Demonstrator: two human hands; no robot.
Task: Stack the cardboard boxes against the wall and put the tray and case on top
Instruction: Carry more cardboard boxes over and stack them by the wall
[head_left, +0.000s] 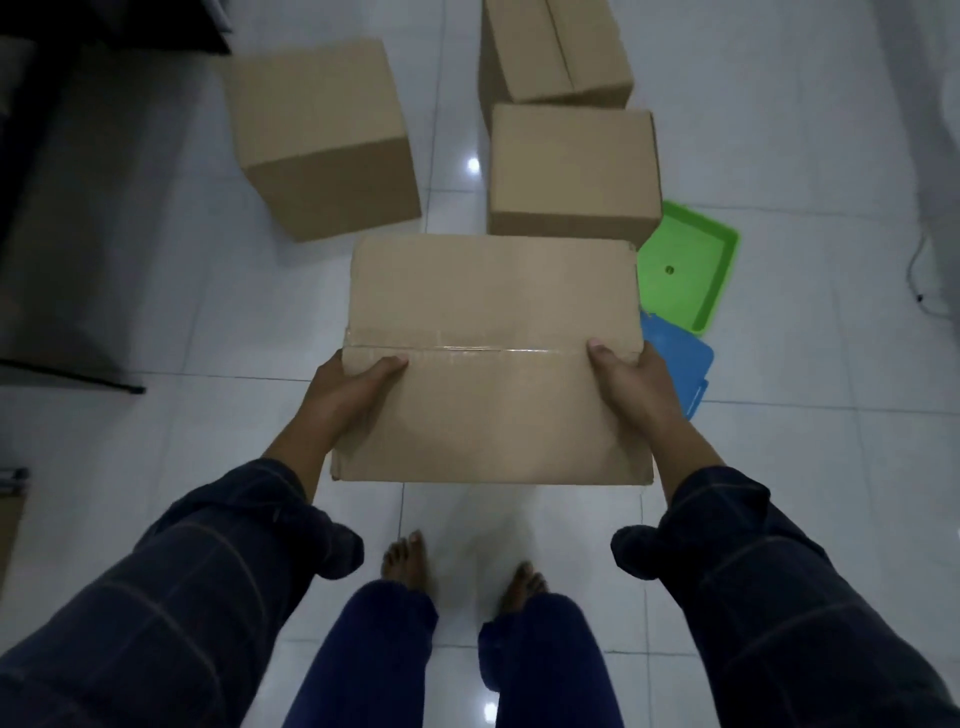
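Dim, soft blur; overhead glare spots on tiled floor, edges bowed

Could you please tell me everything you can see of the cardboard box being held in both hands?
The held box is plain brown cardboard, wide and flat-topped, its top flaps closed with clear tape along the centre seam. It looks level, above the white tiled floor. The left hand and right hand grip its side edges, thumbs on top. It partly hides the green tray and blue case.
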